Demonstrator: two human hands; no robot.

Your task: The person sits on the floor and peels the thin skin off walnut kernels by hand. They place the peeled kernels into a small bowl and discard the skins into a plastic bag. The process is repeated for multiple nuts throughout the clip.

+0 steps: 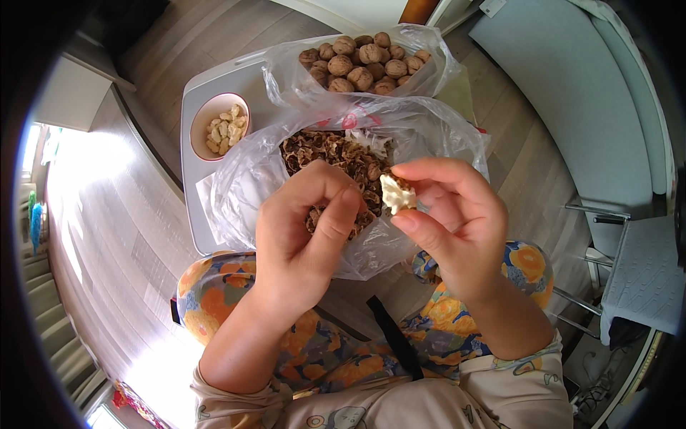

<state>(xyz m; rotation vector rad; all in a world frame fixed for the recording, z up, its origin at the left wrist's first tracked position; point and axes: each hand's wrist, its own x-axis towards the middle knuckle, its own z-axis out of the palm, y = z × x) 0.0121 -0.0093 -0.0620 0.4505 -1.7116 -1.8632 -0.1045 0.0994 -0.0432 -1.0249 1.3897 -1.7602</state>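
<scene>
My right hand (pixel 446 214) pinches a pale walnut kernel piece (pixel 396 193) between thumb and fingers. Just left of it, my left hand (pixel 307 229) is curled with its fingers closed; whether it holds a bit of shell I cannot tell. Both hands hover over a clear plastic bag (pixel 243 179) filled with broken walnut shells (pixel 336 154). Behind it stands a second clear bag (pixel 429 71) of whole walnuts (pixel 361 61). A small pink-rimmed bowl (pixel 207 107) holds several shelled kernels (pixel 227 130).
The bags and bowl rest on a small grey table (pixel 193 186) over a wooden floor. My knees in flower-patterned cloth sit under the hands. A grey sofa (pixel 572 93) curves at the right, with a metal-legged chair (pixel 643 272) beside it.
</scene>
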